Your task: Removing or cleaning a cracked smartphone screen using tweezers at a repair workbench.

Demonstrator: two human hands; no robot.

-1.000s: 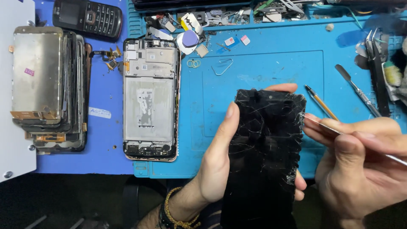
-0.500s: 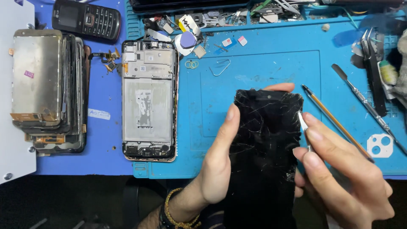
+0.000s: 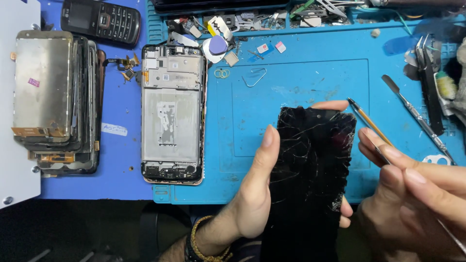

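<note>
A phone repair workshop, seen from above the table.

A blue repair mat [image 3: 301, 77] is covering the table, a stripped phone frame [image 3: 173, 114] is lying on it, pulled screens [image 3: 53, 97] are stacking up at the left, and tweezers [image 3: 429, 77], a metal pry tool [image 3: 417, 116] and loose small parts [image 3: 233, 29] are crowding the far edge.

bench: my blue work mat [image 3: 301, 82] covers most of it, with a darker blue sheet [image 3: 121, 160] under its left side
far left: white panel [image 3: 14, 184] with a couple of screws in it
below the bench edge: just dark, can't make out any floor
light: bright and even from above, soft shadows
walls/windows: out of view
</note>
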